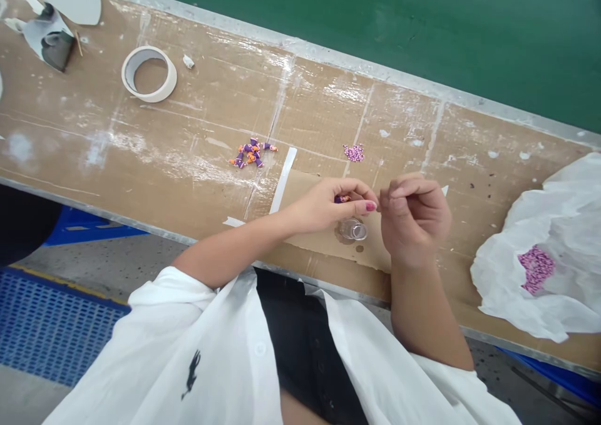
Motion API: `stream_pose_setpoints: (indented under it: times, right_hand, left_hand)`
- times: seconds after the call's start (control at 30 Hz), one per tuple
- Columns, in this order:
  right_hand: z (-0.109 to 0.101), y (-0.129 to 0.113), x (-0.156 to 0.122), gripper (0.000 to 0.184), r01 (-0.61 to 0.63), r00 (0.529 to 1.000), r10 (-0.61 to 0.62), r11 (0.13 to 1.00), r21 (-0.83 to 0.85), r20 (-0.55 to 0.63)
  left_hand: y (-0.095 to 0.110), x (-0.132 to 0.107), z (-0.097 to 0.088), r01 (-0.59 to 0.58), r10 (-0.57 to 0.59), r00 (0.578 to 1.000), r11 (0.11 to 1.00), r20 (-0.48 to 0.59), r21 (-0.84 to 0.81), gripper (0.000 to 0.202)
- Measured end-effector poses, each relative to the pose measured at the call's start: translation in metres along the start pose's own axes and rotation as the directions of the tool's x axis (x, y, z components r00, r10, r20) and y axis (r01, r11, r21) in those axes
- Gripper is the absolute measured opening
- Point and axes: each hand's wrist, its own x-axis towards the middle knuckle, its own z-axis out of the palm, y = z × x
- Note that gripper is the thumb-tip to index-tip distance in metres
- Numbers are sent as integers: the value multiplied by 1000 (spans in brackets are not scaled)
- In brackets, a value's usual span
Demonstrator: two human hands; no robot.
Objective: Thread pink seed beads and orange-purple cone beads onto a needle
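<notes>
Head camera: the left hand (328,204) reaches over a cardboard sheet (307,184), its fingers curled and the tips of thumb and forefinger drawn together; in the gap behind those tips shows a small purple-and-orange figure (345,198) — whether it is held there or lies beneath, I cannot tell; the right hand (416,218) is raised just beside, thumb and fingertips pinched close and near the left fingertips; whether anything is between them is too small to tell. Just below the left hand, a small clear cup (353,229) rests on the sheet; a strip of white tape (283,179) runs along the sheet's left edge; beyond it, to the left, lies a cluster of purple-and-orange figures (252,154). A little pile of pink beads (354,153) sits on the table (211,187) past the hands; well to the right, a crumpled white bag (507,250) holds more pink beads (536,270) — and towards the upper left lies a roll of tape (165,92).
</notes>
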Motion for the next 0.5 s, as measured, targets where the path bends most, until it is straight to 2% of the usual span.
stream_pose_setpoints:
  times: [0.07,0.17,0.3,0.5]
  right_hand:
    - [3,-6,-4,14,-1,999,0,1000,26,36]
    - [5,-7,-7,10,33,998,-36,998,49,43]
    - [5,-6,-9,7,58,998,-59,998,8,6]
    - [9,-11,-14,8,118,987,-131,985,-126,-98]
  left_hand:
    - [1,-1,4,38,-38,999,998,6,-43,45]
    - [1,-1,6,35,-36,999,995,-18,-93,48]
    - [1,-2,6,-12,8,999,994,-37,-110,46]
    - [4,-5,6,-17,16,1000,991,-9,-130,43]
